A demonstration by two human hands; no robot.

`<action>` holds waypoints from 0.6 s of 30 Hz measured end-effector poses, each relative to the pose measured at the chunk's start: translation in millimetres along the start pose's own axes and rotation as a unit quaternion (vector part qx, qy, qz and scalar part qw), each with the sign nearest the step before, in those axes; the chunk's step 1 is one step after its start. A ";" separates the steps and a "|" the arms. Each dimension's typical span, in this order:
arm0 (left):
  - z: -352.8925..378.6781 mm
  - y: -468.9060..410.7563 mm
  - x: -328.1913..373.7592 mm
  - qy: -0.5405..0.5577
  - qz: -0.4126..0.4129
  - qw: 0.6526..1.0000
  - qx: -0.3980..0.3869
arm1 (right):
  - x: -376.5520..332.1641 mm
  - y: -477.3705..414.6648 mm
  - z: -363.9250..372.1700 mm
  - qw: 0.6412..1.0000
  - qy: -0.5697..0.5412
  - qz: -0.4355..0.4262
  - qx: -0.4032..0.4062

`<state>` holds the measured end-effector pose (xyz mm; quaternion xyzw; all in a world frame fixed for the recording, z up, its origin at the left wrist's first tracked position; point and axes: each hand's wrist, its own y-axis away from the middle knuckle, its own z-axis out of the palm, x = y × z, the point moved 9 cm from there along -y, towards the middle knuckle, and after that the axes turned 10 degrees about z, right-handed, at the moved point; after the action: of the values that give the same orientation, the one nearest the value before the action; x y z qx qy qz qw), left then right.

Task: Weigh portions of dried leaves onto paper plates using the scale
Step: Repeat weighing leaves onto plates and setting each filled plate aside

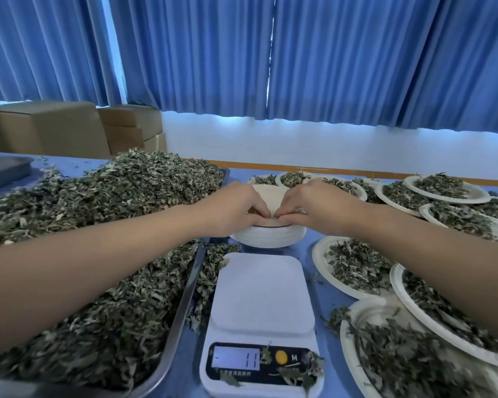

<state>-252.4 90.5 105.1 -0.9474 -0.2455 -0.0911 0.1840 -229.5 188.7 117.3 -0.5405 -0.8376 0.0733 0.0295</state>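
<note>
A white digital scale (260,305) stands near me, its platform bare and its display lit. Just behind it sits a stack of blank paper plates (266,235). Both hands are on that stack. My left hand (232,208) and my right hand (318,206) pinch the near rim of the top plate (269,195), which tilts up toward me. A heap of dried green leaves (104,214) fills the metal tray (181,308) on the left.
Several paper plates with leaf portions (354,267) crowd the right side and the back of the blue table. Loose leaves lie on the scale's front panel. An empty metal tray (3,168) sits far left. Cardboard boxes (69,130) stand by blue curtains.
</note>
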 end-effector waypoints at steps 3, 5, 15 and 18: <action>-0.3 1.3 -2.1 0.002 0.005 1.000 0.009 | -4.0 -0.6 1.0 1.000 0.027 -0.011 0.005; -0.5 1.8 -4.0 0.004 0.007 1.000 0.012 | -5.5 -0.7 0.6 0.999 0.032 -0.018 0.010; -1.0 3.6 -8.9 0.021 0.017 0.999 0.038 | -14.0 2.4 -2.4 0.997 0.051 -0.049 0.027; -1.0 4.2 -8.2 0.025 0.019 0.999 0.039 | -17.1 3.0 -0.8 0.994 0.088 -0.057 0.020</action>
<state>-257.5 83.2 102.7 -0.9415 -0.2258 -0.1017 0.2288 -219.7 174.4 118.2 -0.4959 -0.8594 0.0401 0.1179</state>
